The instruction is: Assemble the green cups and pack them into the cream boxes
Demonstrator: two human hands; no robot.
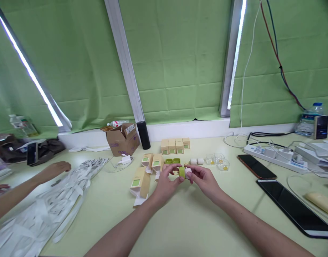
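In front of me, my left hand (164,184) is closed on a small green cover (182,172) with a pale loop at its left side. My right hand (206,181) pinches a small white rounded case (188,172), which sits against or partly inside the green cover; I cannot tell how deep. Just beyond my hands lie two open green covers (172,161) and two white rounded pieces (196,161). Clear plastic cups (223,165) with small yellow items stand to the right. Small cardboard boxes (139,180) with green labels stand left of my left hand, some with open flaps.
More small boxes (175,146) stand in a row behind. A brown carton (123,139) and a black cylinder (143,135) are near the wall. White strips (49,210) and another person's arm (27,185) are left. Phones (256,166), a tablet (295,205) and a power strip (276,155) lie right.
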